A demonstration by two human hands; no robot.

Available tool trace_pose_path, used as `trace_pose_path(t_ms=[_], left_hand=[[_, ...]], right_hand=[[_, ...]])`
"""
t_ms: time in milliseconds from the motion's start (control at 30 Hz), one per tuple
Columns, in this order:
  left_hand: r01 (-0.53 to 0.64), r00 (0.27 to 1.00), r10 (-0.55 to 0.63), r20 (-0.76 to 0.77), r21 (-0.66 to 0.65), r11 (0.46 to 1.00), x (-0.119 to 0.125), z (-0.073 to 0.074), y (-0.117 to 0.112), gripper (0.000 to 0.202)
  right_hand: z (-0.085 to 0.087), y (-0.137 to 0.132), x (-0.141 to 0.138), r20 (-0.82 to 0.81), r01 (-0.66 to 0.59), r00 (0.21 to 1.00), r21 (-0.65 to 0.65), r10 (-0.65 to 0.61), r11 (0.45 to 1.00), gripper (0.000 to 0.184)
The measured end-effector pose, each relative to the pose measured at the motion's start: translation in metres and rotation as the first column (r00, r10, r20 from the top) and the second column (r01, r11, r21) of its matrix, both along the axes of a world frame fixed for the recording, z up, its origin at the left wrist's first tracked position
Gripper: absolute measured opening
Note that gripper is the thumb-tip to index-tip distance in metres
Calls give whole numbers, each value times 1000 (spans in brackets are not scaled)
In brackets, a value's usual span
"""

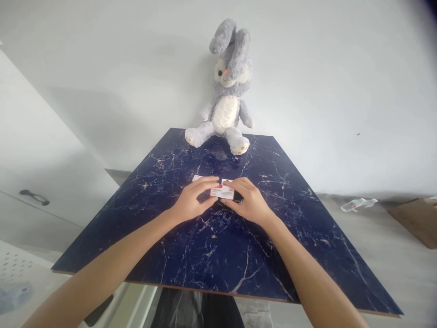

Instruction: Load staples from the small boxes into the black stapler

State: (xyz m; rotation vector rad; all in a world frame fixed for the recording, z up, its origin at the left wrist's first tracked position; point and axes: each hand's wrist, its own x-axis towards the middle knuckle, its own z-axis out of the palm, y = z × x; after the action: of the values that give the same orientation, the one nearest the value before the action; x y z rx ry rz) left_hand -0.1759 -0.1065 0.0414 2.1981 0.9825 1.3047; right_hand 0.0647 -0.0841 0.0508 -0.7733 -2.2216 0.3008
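Both of my hands meet over the middle of a dark blue marbled tabletop (218, 255). My left hand (193, 200) and my right hand (249, 200) pinch a small white box with a red stripe (222, 192) between their fingertips, just above the surface. A dark object, mostly hidden, lies under the box by my right fingers. Another small white and red piece (197, 177) peeks out behind my left fingers on the table.
A grey plush rabbit (227, 95) sits at the table's far edge against the white wall. A white cabinet with a dark handle (34, 197) stands at left. On the floor at right lie a clear plastic wrapper (358, 203) and a brown board (418, 218).
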Motion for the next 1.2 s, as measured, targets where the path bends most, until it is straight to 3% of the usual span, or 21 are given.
trace_pose_path(t_ms=[67,133,200,300,500,767,967,1200], left_hand=[[85,980,-42,194,-217,972,0,0,1,40],[249,927,-85,366,-430,868,-1,0,4,42],[357,877,-66,477,-553,753,-1,0,5,43],[430,814,6,581,-609,667,-1,1,6,43],[524,755,34,655,-633,570,-7,-1,10,39],[502,779,52,624,-672,545,-9,-6,16,40],[541,744,73,664,-663,518,-13,-9,19,41],[456,747,174,641,-685,568,-13,-8,22,37]], right_hand=[[-2,1,-2,-25,28,999,2,-28,1000,39],[-4,1,-2,-43,47,998,3,-47,999,40],[-6,2,-2,-58,47,997,8,-47,999,41],[-7,1,-2,-61,40,997,4,-40,999,41],[-10,-2,-5,-62,67,996,-53,-70,996,51],[-9,-1,-3,-29,80,996,-58,-82,995,44],[-9,-2,-4,-30,59,998,-35,-60,998,43],[-6,0,-5,-27,23,999,43,-22,999,41]])
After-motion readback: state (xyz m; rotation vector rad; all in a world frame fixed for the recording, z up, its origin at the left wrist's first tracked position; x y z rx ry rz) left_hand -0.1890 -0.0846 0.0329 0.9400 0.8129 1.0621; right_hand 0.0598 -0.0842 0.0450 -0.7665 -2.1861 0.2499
